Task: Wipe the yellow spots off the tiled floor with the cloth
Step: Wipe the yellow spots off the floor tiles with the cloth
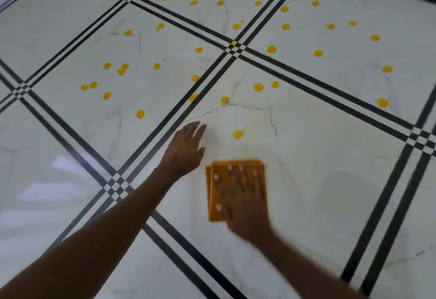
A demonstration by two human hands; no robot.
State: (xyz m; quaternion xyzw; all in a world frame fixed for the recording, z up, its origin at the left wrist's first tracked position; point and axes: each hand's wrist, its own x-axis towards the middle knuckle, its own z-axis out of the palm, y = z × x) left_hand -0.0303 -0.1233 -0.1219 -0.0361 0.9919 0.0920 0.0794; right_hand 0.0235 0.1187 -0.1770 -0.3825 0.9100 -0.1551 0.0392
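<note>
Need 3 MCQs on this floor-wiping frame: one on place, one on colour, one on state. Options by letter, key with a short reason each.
1. Where does the nearest yellow spot lie relative to the cloth?
A. Under the cloth
B. On the floor just beyond the cloth, apart from it
C. Beside the person's elbow

2. What colour is the cloth?
A. Orange
B. Blue
C. White

3. How is the right hand placed?
A. Raised clear of the cloth
B. Fist closed around a bunched cloth
C. Flat on the folded cloth, fingers spread

Answers:
1 B: bare tile shows between the spot and the cloth's far edge.
2 A: the cloth is orange against the white tiled floor.
3 C: spread fingers lie on top of the cloth; the left hand rests flat on the tile beside it.
</note>
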